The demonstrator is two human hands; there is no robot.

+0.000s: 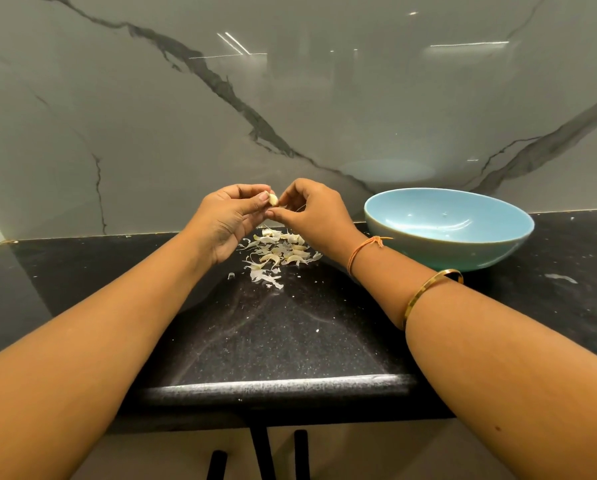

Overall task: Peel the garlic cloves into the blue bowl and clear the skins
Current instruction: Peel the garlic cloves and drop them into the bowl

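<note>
Both hands are raised just above the counter (272, 334), meeting over the heap of skins (276, 251), so that whatever comes off falls onto the same pile rather than scattering. The left hand (233, 216) has a narrow grip, thumb and fingertips closed on a garlic clove (273, 199) and holding it up and steady. The right hand (310, 209) has an equally tight grip, its thumb and forefinger pinched at the clove's lower end, apparently on a thin strip of skin, which suggests the peeling of this clove is under way and not finished. Among the skins lie a few plumper pieces that look like cloves; whether they are peeled I cannot tell. The blue bowl (463, 252) stands on the counter just beside the right wrist, near enough for a short drop once the clove is bare, yet clear of the falling skins. No cloves show in the part of its inside that is visible. Judging by the heap, clearing the skins is not yet begun.
</note>
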